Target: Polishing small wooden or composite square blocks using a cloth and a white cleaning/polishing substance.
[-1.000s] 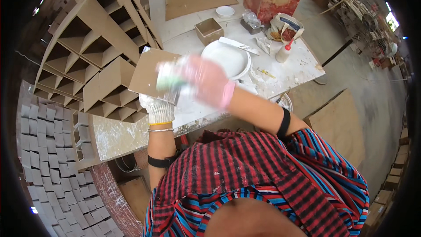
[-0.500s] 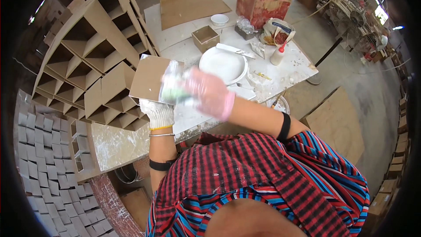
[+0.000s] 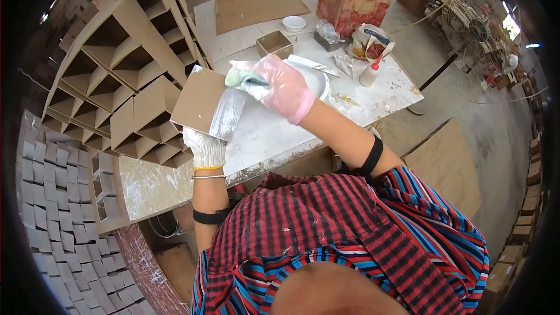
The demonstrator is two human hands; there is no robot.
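My left hand (image 3: 205,148), in a white knitted glove, holds up a brown board box (image 3: 198,102); its fingers are hidden behind the box. A wet white streak (image 3: 228,114) runs down the right part of the box's upper face. In a thin pink glove, my right hand (image 3: 284,86) grips a pale green sponge (image 3: 242,79) smeared with white. The sponge is at the far right corner of the box; whether it touches cannot be told. Behind my right hand lies a round white dish (image 3: 322,84), partly covered, with a flat white blade (image 3: 314,66) across its far rim.
Open-fronted brown boxes (image 3: 122,58) are stacked at the left. On the white-stained table (image 3: 262,134) stand another small box (image 3: 274,44), a white bowl (image 3: 294,23), a glue bottle (image 3: 370,74) and a bag (image 3: 371,42). A red crate (image 3: 352,4) stands at the back.
My right hand with the sponge has moved up and away along the box, uncovering the white streak. The box and my left hand have shifted slightly left.
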